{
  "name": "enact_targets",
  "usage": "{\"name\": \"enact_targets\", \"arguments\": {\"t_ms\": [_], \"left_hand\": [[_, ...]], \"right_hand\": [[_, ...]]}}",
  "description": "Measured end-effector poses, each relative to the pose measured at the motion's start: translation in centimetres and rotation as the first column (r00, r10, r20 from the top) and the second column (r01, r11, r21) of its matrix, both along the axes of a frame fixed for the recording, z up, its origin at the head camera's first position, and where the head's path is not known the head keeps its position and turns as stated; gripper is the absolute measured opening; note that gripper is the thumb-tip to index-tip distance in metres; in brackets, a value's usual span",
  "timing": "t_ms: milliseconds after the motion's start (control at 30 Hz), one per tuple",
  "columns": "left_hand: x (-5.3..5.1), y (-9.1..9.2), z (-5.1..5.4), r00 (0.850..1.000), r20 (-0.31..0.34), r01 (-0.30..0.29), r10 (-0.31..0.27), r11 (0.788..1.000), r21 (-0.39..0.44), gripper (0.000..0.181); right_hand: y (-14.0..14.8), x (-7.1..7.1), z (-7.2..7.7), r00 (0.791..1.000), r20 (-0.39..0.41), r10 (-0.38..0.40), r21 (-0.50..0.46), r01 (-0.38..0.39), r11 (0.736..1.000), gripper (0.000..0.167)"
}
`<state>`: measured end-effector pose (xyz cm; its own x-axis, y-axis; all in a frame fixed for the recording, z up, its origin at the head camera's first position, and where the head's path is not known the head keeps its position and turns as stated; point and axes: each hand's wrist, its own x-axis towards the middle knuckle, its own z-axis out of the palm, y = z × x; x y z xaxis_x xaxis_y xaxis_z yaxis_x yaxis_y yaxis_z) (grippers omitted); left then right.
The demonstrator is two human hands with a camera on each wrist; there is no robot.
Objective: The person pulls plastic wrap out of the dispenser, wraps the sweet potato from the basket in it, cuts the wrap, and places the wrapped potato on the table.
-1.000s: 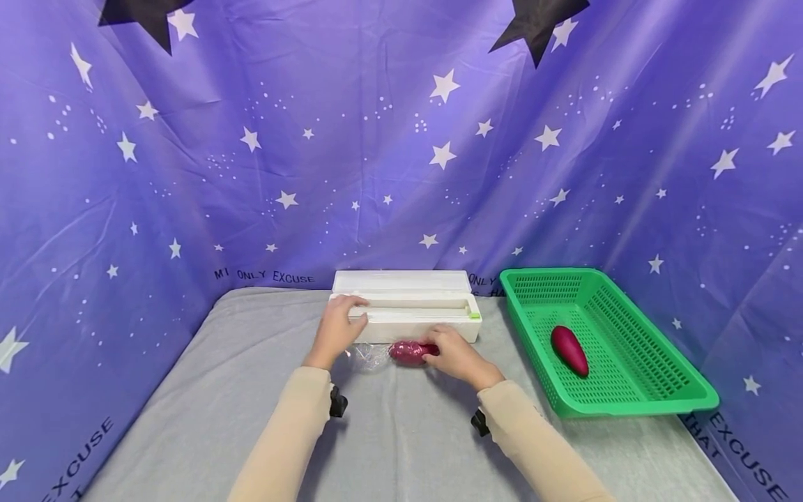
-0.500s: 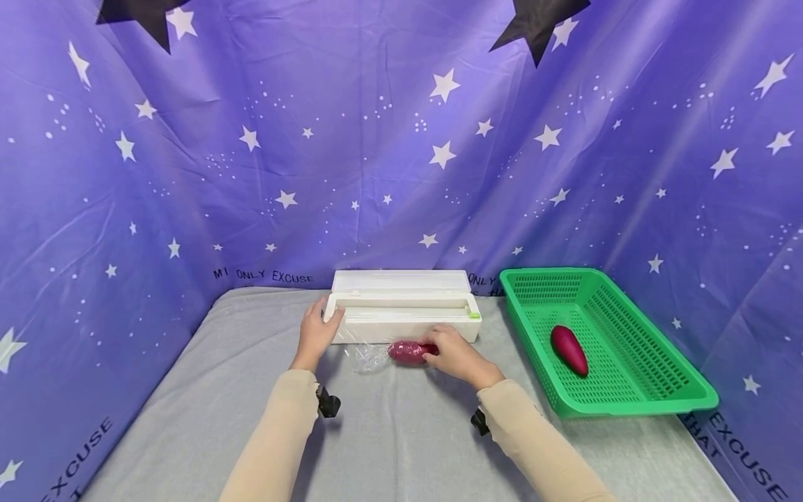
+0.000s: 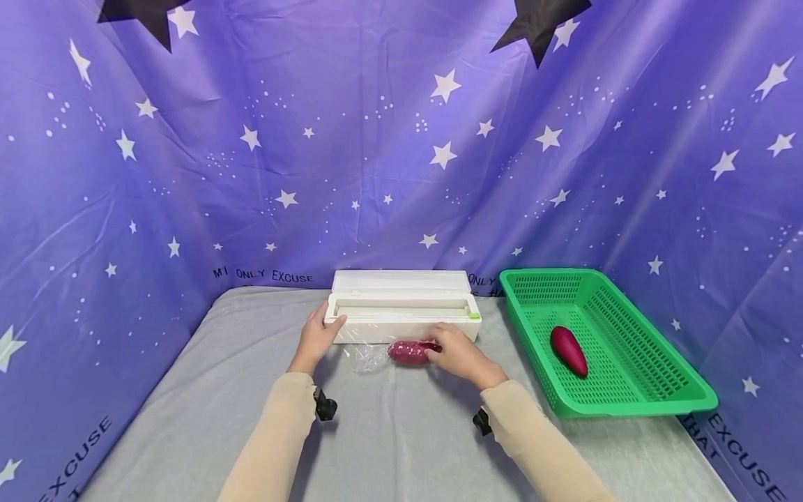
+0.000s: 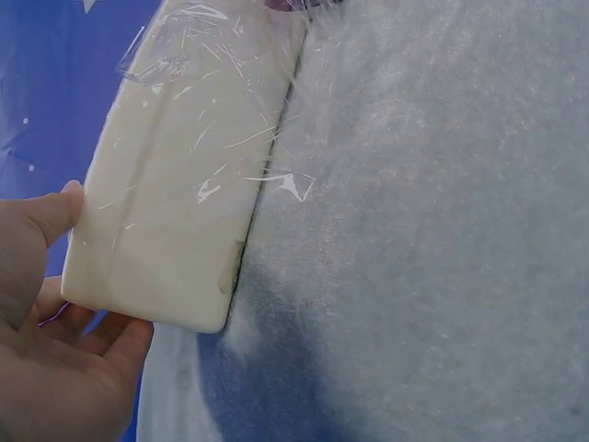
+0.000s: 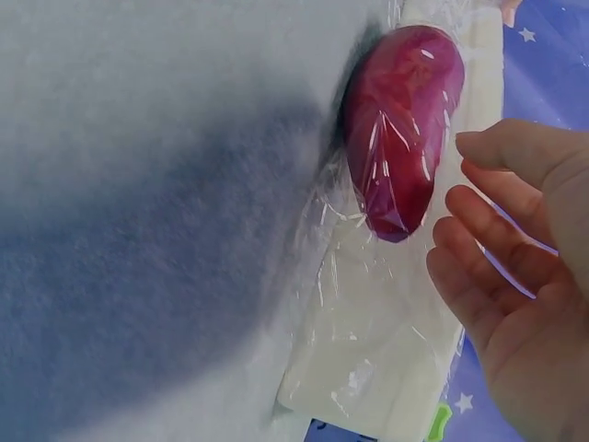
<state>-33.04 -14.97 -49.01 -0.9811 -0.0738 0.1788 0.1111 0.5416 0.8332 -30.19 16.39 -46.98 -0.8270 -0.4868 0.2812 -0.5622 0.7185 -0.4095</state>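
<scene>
A white cling film box stands with its lid up at the back of the table. My left hand holds the box's left end; the left wrist view shows the thumb on its upper edge and the fingers curled at the end. In front of the box lies a purple-red sweet potato wrapped in clear cling film. My right hand is beside its right end, and in the right wrist view the loosely bent fingers are apart from it. The film stretches across the box's front.
To the right stands a green basket with a second sweet potato in it. A green slider sits at the box's right end. Grey cloth covers the table, and a purple star curtain hangs behind.
My left hand has moved left from over the box's front to its left end. My right hand has let go of the wrapped sweet potato and shifted slightly right.
</scene>
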Motion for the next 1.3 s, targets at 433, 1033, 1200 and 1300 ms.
{"name": "enact_targets", "arguments": {"t_ms": [433,1033,1200,1300], "left_hand": [[-0.1,-0.2,-0.1,1.0,0.006,0.003,-0.003,1.0,0.004,0.071],[-0.2,-0.3,-0.1,1.0,0.024,0.01,-0.011,1.0,0.015,0.072],[-0.1,-0.3,-0.2,0.999,0.031,0.009,-0.01,1.0,0.027,0.072],[-0.1,-0.3,-0.2,0.999,0.032,0.009,-0.01,1.0,0.029,0.072]], "right_hand": [[2.6,-0.9,1.5,0.979,-0.091,-0.185,-0.195,0.165,0.967,0.024],[6.1,-2.4,0.1,0.877,-0.033,-0.479,-0.322,0.444,0.836,0.035],[6.5,-2.7,-0.5,0.878,-0.017,-0.479,-0.315,0.45,0.836,0.036],[6.7,-2.8,-0.7,0.885,-0.032,-0.465,-0.316,0.433,0.844,0.035]]}}
